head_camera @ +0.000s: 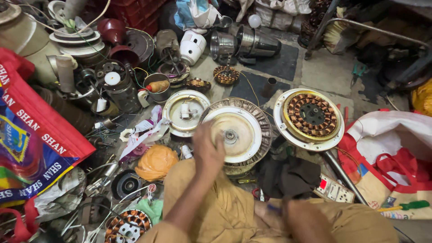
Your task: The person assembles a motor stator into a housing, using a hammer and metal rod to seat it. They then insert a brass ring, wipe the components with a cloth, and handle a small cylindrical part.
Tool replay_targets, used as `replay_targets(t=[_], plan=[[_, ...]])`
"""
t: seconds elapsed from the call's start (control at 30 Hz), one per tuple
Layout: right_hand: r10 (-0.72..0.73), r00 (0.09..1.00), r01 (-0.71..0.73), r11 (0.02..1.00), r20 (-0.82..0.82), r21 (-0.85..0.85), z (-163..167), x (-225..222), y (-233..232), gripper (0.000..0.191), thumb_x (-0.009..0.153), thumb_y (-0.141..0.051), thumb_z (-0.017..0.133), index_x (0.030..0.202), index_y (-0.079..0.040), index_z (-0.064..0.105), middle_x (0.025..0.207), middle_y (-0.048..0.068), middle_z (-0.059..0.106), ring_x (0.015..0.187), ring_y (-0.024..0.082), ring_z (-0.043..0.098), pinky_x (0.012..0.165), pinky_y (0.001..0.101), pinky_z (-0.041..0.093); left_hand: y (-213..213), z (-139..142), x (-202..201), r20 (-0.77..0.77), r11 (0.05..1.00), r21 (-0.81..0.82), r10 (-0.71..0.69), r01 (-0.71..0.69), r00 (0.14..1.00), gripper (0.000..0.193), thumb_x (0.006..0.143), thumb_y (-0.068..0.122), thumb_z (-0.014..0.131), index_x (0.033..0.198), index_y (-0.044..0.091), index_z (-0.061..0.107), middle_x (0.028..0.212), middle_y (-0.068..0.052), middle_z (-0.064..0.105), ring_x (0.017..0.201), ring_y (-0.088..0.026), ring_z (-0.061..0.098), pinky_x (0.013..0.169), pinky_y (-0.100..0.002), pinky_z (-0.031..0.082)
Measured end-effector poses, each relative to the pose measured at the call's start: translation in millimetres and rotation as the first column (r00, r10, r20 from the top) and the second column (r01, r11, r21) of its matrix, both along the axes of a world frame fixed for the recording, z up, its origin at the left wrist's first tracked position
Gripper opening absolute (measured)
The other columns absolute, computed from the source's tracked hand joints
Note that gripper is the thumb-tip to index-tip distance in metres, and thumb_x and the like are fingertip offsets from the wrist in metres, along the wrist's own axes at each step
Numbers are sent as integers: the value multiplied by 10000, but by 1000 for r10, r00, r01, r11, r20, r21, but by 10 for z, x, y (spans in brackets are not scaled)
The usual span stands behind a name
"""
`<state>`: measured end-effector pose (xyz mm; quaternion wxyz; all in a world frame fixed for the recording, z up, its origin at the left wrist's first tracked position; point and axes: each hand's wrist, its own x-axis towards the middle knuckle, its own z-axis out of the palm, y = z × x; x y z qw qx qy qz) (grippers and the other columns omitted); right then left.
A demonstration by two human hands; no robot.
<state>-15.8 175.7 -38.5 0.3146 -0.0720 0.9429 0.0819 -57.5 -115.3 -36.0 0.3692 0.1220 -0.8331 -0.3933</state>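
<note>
My left hand (206,150) reaches forward and rests on the near left rim of a round cream fan motor housing (238,132) with a ribbed metal edge; whether the fingers grip it I cannot tell. My right hand (302,215) lies low by my right knee, blurred, fingers curled, with a small blue thing (273,208) beside it. A fan stator with copper windings (310,115) on a white plate sits to the right of the housing. A smaller cream motor cover (184,112) lies to its left.
Motor parts, steel cups (223,45) and wires crowd the floor at the back and left. A red printed bag (31,135) is at left, a white and red bag (396,148) at right. A white power strip (335,191) and green screwdriver (407,205) lie near my right knee.
</note>
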Motion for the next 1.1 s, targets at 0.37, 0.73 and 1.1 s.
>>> replay_targets(t=[0.37, 0.73, 1.1], plan=[[-41, 750, 650, -138, 660, -747, 400, -179, -230, 412, 888, -179, 662, 1273, -32, 674, 948, 72, 738, 789, 135, 664, 647, 292, 543, 652, 48, 446, -196, 360, 849, -467, 388, 862, 238, 1034, 133, 598, 1208, 2, 692, 929, -102, 780, 774, -158, 719, 726, -297, 598], [-93, 819, 558, -107, 567, -823, 551, -378, -652, 351, 999, -380, 502, 1132, -64, 580, 720, 59, 612, 559, 141, 596, 506, 289, 525, 432, 366, 372, -288, 294, 696, -721, 655, 630, 391, 1070, 220, 544, 1413, 33, 533, 1328, -122, 670, 1199, -179, 636, 1047, -322, 500], [126, 701, 709, -235, 702, -665, 370, -305, -758, 323, 1058, -384, 508, 1063, -62, 543, 614, -17, 400, 460, 75, 305, 386, 238, 246, 332, 190, 160, -487, -59, 827, -574, 559, 659, 299, 1099, 327, 544, 1192, 54, 619, 1098, -143, 753, 950, -175, 698, 792, -290, 542]])
